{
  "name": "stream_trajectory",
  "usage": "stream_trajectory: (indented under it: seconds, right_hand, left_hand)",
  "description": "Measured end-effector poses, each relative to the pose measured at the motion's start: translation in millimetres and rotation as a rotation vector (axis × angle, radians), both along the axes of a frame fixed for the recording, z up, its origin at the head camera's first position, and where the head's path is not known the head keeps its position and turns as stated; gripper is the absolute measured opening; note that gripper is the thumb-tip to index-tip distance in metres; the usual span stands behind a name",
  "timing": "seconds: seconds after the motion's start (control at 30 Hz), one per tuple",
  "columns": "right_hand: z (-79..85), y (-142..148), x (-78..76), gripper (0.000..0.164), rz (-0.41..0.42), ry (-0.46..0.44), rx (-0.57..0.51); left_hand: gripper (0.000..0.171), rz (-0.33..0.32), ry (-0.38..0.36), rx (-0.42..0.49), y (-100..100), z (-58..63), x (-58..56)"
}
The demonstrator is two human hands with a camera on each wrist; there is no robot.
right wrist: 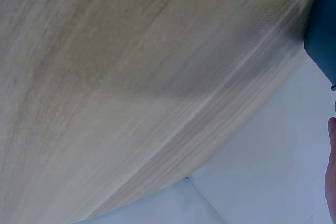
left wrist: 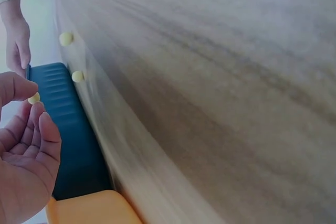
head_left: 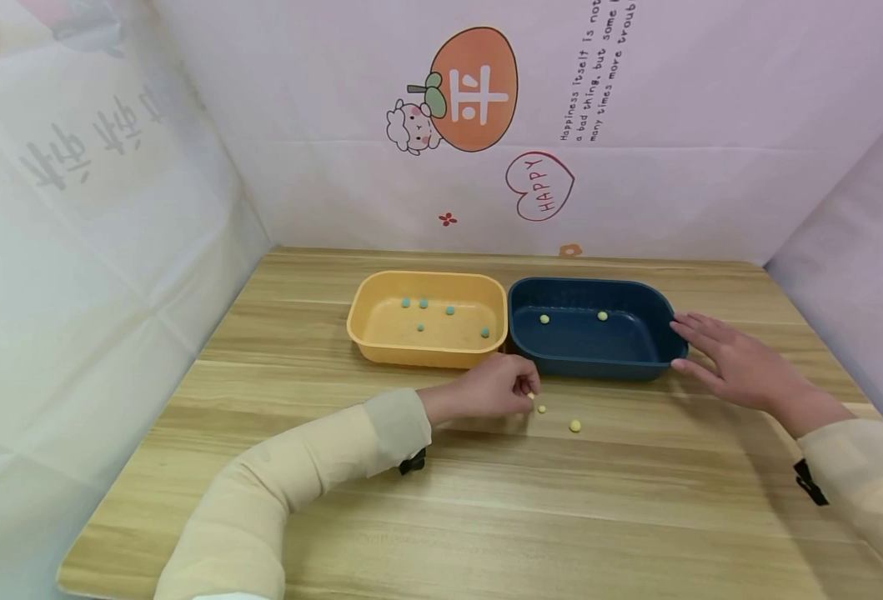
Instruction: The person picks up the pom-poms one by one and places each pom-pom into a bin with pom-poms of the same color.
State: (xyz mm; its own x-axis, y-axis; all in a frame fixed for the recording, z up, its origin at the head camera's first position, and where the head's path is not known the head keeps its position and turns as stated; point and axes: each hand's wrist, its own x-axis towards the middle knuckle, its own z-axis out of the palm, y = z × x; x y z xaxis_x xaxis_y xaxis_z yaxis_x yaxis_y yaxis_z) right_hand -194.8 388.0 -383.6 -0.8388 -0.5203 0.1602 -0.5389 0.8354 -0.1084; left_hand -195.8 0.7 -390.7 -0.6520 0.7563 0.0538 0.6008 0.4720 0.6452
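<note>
My left hand [head_left: 495,387] pinches a small yellow ball [left wrist: 34,98] between thumb and fingertip, just in front of the dark blue bin [head_left: 587,367]. Two more yellow balls lie on the table beside it, a nearer one [head_left: 542,409] and one farther right [head_left: 575,426]. Inside the blue bin are two yellow balls, one to the left [head_left: 544,319] and another [head_left: 602,316] near the middle. My right hand [head_left: 741,364] touches the bin's right end with extended fingers; only a sliver of that hand appears in the right wrist view.
A yellow-orange bin [head_left: 426,357] holding several small teal balls [head_left: 450,310] stands against the blue bin's left side. Both sit toward the back of the wooden table [head_left: 486,517]. A printed white cloth [head_left: 321,183] hangs behind and along the sides.
</note>
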Motion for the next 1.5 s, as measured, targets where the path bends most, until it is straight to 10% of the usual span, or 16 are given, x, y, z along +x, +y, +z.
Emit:
stream_trajectory:
  seconds: [0.83,1.5]
  right_hand:
    - [-0.9,1,-0.4,0.065,-0.001,0.008,-0.003]
    - [-0.8,0,-0.3,0.064,0.004,0.019,-0.008]
  left_hand:
    - [0.008,0.08,0.051,0.147,13,27.7,-6.5]
    - [0.009,0.154,0.097,0.268,36,41.0,-37.7]
